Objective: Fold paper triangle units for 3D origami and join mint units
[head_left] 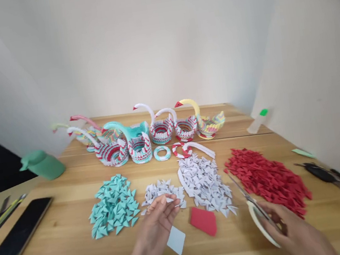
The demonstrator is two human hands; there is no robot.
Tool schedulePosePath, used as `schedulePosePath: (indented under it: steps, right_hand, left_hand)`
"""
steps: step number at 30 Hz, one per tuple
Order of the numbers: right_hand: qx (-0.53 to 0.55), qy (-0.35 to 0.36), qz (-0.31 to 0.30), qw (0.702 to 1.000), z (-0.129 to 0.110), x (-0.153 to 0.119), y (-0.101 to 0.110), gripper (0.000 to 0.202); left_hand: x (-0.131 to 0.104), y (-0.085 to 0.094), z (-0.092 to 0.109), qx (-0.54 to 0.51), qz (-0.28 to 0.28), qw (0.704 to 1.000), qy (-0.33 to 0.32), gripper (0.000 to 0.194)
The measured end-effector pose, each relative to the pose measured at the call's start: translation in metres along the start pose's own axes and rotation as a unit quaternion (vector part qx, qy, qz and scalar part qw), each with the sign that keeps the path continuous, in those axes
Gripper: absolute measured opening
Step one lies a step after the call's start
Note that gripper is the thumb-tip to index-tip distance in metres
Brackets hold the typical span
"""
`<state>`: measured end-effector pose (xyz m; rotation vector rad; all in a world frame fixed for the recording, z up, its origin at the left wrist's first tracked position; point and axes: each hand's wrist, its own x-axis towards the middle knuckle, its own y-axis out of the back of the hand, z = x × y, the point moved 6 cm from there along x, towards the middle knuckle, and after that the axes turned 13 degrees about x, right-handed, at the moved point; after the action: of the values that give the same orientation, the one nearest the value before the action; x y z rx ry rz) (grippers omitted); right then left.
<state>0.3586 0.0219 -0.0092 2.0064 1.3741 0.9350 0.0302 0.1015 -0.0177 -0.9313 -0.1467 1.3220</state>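
1. While the right hand (291, 224) has its fingers wrapped on the scissors (256, 217) by the handle, the left hand (158, 221) has thumb and fingers closed on a small white piece (169, 200), partly hidden.
2. Scissors: in front of the red pile (269, 178), toward the right of the bench (77, 254). Long axis slanted, blades pointing away and left, handle toward the person. Tips show at the gap between the red pile and the large white pile (205, 184).
3. White piece: in front of the small white pile (163, 188); its direction can't be told, too covered.
4. White paper (177, 241): diamond-shaped, beside the left wrist, one corner toward the bench's front edge and close to it.
5. Red paper (203, 221): flat, between left hand and scissors, tilted in outline.
6. Open room: bare wood right of the red paper up to the scissors; wider strip between phone (18, 235) and teal pile (114, 206). Tight around the left fingers, white pile just behind.
7. Far side: paper swans (162, 130) in a cluster, two rings (162, 153) in front of them.
8. Left edge: green jug (43, 165). Right edge: dark-handled tool (319, 172) near the wall.
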Motion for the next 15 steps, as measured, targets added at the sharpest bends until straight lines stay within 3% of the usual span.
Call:
schedulePosePath:
  steps: [4,9,15]
  right_hand:
    - [0.187,0.038,-0.147,0.971,-0.052,-0.004,-0.027,0.043]
    - [0.23,0.159,-0.197,0.939,-0.125,-0.011,-0.053,0.036]
    - [0.244,0.199,-0.213,0.925,-0.139,-0.009,-0.061,0.035]
  left_hand:
    - [0.003,0.003,0.001,-0.013,-0.002,1.0,-0.002,0.016]
    - [0.001,-0.001,0.003,-0.016,-0.028,0.999,-0.015,0.012]
    - [0.001,0.0,0.004,-0.03,-0.041,0.999,-0.004,0.012]
